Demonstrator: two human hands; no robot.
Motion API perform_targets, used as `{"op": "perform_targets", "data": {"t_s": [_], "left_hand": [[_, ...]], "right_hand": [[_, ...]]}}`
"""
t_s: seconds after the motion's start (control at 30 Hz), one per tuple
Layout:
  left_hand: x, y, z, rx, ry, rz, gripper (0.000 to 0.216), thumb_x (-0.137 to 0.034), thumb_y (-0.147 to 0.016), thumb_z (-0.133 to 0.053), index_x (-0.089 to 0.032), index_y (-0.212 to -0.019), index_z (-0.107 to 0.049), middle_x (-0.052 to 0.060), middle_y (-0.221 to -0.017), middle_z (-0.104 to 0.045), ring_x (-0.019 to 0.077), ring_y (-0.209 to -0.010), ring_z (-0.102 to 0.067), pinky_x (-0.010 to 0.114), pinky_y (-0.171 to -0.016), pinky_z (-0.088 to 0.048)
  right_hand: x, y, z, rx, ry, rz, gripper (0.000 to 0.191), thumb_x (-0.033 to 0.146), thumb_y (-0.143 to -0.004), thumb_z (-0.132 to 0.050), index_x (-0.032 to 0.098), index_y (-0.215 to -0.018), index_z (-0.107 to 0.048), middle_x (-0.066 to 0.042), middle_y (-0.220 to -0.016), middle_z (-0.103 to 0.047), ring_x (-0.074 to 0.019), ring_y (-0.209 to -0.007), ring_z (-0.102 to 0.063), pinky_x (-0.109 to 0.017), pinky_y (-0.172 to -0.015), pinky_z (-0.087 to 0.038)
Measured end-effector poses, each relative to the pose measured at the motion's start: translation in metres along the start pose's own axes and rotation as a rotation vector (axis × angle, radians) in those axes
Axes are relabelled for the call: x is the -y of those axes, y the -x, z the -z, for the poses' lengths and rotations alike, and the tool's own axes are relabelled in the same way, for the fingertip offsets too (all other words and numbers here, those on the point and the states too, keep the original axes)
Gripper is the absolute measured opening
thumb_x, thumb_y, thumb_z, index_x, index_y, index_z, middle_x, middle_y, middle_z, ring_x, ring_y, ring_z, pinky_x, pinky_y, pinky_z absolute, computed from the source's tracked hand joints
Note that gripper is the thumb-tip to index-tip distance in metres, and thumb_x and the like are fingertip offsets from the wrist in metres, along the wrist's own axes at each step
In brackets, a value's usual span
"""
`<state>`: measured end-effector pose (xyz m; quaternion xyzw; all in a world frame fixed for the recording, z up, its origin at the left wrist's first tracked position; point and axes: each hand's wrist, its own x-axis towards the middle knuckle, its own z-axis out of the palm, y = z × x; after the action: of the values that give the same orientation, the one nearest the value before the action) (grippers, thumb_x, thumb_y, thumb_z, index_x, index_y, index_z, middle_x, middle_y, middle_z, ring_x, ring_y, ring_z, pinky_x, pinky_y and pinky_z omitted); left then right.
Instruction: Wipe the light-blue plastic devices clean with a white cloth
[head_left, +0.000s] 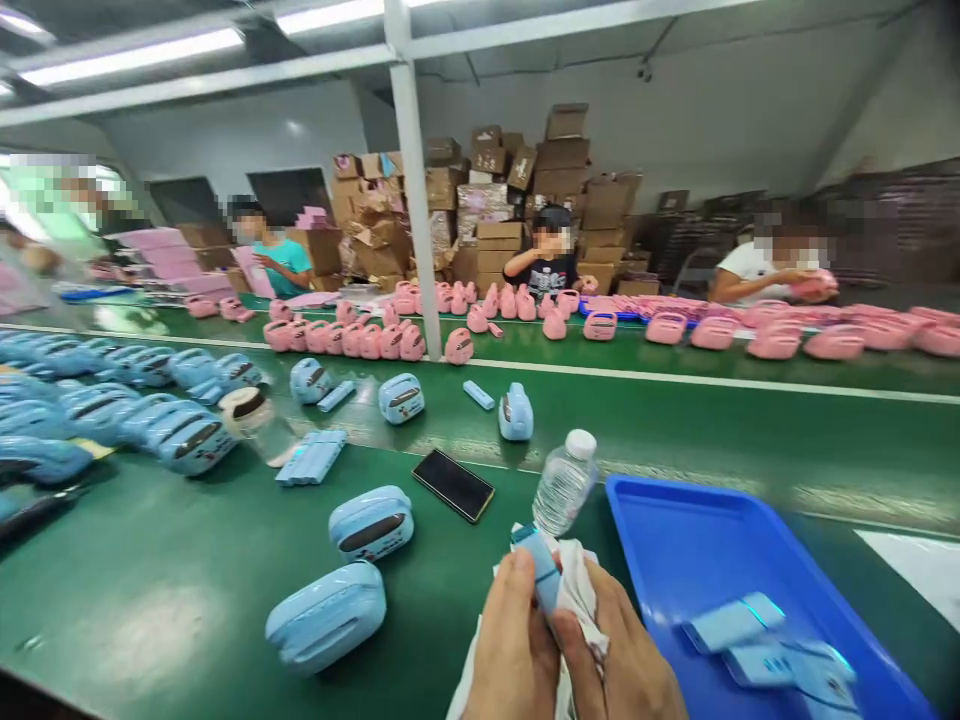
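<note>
Between both hands, at the lower middle of the head view, is a small light-blue plastic piece [541,572] with a dark end. My left hand [504,640] grips it with thumb and fingers. Bunched against the piece is a white cloth [576,580], held in my right hand [626,655]. Part of the cloth also hangs below the left hand. Just beyond the hands stands a clear bottle with a white cap [564,485]. Two rounded light-blue cases [328,617] lie on the green table to the left. Similar flat blue pieces [735,622] rest in the tray at right.
A blue tray [690,540] borders my right hand. A black phone [454,485], a lidded jar [259,425] and a stack of blue pieces [311,458] lie ahead. Rows of blue cases [184,432] fill the left. Across the line are pink cases [375,340], several co-workers and stacked cartons [499,240].
</note>
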<state>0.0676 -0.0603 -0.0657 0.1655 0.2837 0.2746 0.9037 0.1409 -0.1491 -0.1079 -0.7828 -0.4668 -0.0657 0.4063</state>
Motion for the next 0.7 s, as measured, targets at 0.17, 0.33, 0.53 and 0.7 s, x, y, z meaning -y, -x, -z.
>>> {"op": "perform_targets", "data": {"t_s": [0.17, 0.33, 0.53, 0.7], "left_hand": [[-0.02, 0.013, -0.014, 0.023, -0.186, -0.134, 0.047, -0.058, -0.078, -0.089, -0.023, -0.104, -0.07, 0.008, -0.118, -0.082, 0.0248, -0.115, -0.075, 0.033, -0.101, -0.062], [-0.011, 0.009, -0.013, 0.018, -0.187, -0.071, 0.048, -0.047, -0.067, -0.099, -0.024, -0.096, -0.068, 0.002, -0.092, -0.082, 0.025, -0.104, -0.079, 0.032, -0.095, -0.064], [-0.019, 0.007, -0.009, 0.056, -0.338, 0.004, 0.062, -0.045, -0.065, -0.098, -0.027, -0.118, -0.073, 0.006, -0.119, -0.082, 0.0286, -0.118, -0.074, 0.03, -0.094, -0.064], [-0.018, 0.009, -0.012, 0.101, -0.574, -0.223, 0.061, -0.051, -0.061, -0.1, -0.022, -0.106, -0.071, 0.01, -0.103, -0.083, 0.0265, -0.096, -0.078, 0.031, -0.084, -0.065]], "right_hand": [[0.004, 0.006, 0.011, -0.012, -0.088, -0.122, 0.044, 0.045, -0.116, -0.041, 0.017, -0.147, -0.052, -0.018, -0.135, -0.068, -0.0291, -0.121, -0.07, -0.037, -0.095, -0.066], [0.013, 0.011, -0.007, -0.087, -0.085, 0.046, 0.052, 0.049, -0.115, -0.042, 0.02, -0.158, -0.034, -0.015, -0.147, -0.057, -0.0251, -0.14, -0.056, -0.036, -0.115, -0.054], [0.007, 0.015, 0.007, -0.08, -0.203, -0.125, 0.055, 0.064, -0.108, -0.053, 0.021, -0.141, -0.057, -0.011, -0.12, -0.075, -0.0265, -0.104, -0.076, -0.03, -0.09, -0.066], [0.017, 0.023, 0.027, -0.089, -0.346, -0.465, 0.053, 0.065, -0.107, -0.053, 0.019, -0.119, -0.075, -0.009, -0.09, -0.079, -0.0255, -0.073, -0.077, -0.024, -0.055, -0.062]]}}
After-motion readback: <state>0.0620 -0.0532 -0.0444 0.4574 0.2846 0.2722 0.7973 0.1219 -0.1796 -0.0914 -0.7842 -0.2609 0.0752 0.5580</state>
